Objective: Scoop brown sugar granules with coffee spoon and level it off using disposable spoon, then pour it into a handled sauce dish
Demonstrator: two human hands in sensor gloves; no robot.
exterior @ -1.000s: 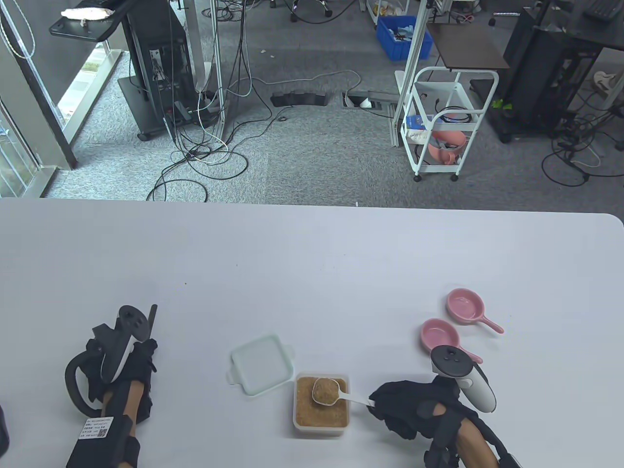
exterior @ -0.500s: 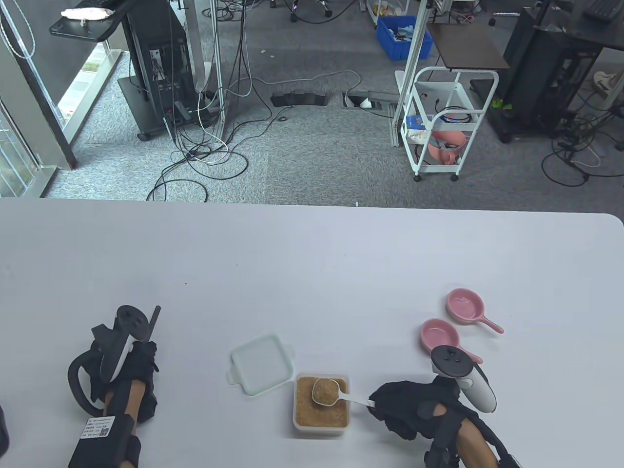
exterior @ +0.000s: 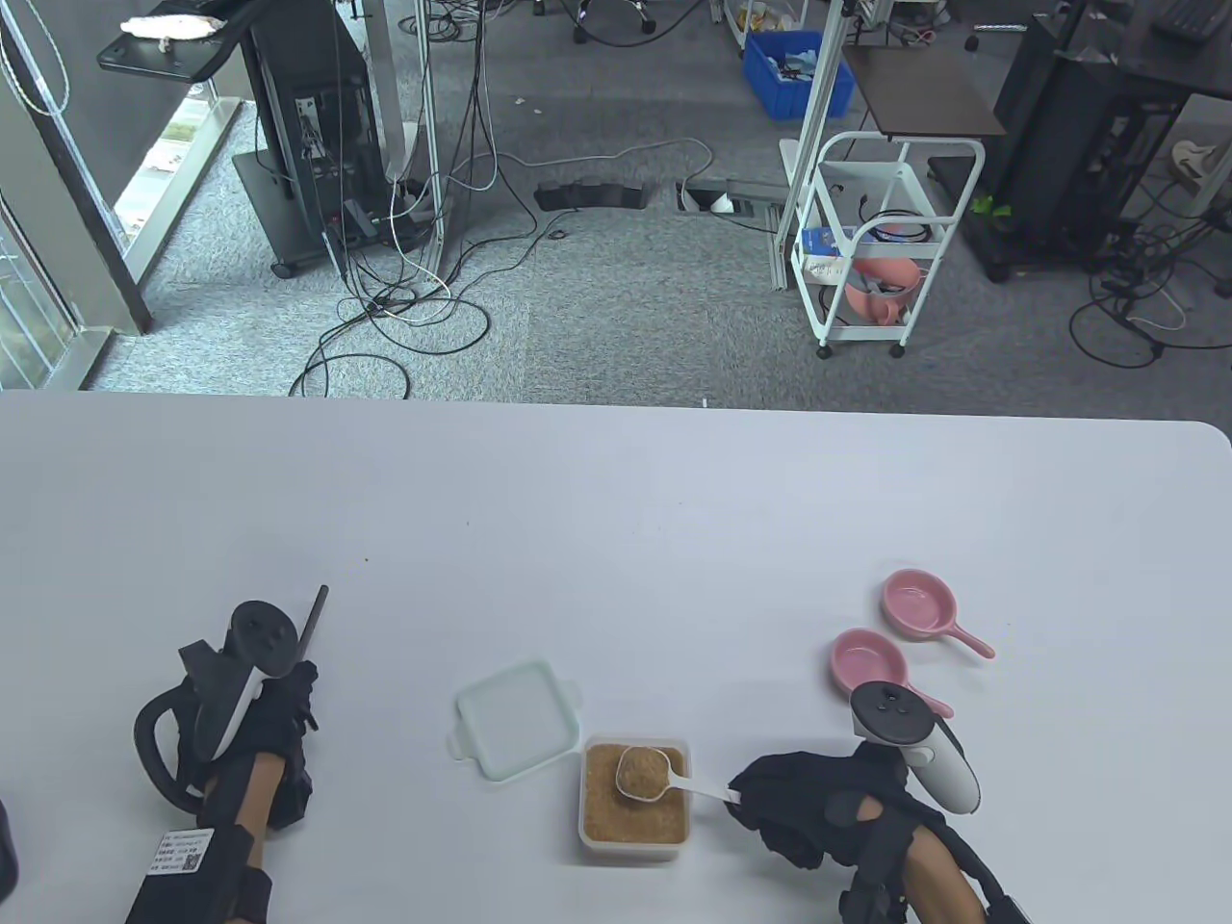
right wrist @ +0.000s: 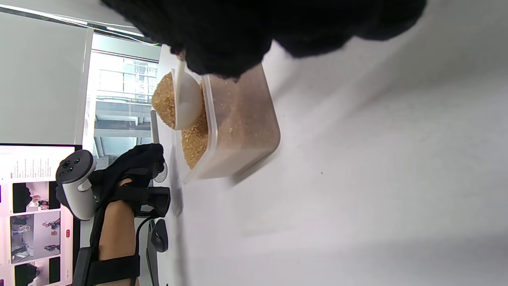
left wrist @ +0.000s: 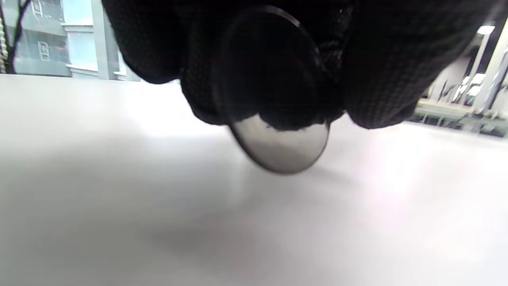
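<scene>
The right hand point(exterior: 808, 804) rests on the white table point(exterior: 616, 539) near its front edge, and its fingers pinch the handle of the white coffee spoon point(exterior: 664, 778). The bowl of this spoon is heaped with brown sugar granules point(exterior: 643, 770) and it is held just above the open sugar container point(exterior: 635, 799), a square white box filled with the same brown sugar. In the right wrist view the spoon bowl point(right wrist: 186, 99) is seen beside the rim of the box point(right wrist: 238, 131), with sugar piled above its edge. The lid point(exterior: 515, 717) of the box lies flat on the table, just beside the box at its far left corner. The left hand point(exterior: 274, 712) is well apart, at the left side of the table; its fingers are curled round the dark disposable spoon point(exterior: 313, 621), whose handle points away from the person. In the left wrist view the bowl of this spoon point(left wrist: 279, 147) comes out below the fingers point(left wrist: 381, 79) and hangs close over the table surface. Two pink handled sauce dishes point(exterior: 871, 664) point(exterior: 919, 604) stand at the right, beyond the right hand, both with nothing in them.
</scene>
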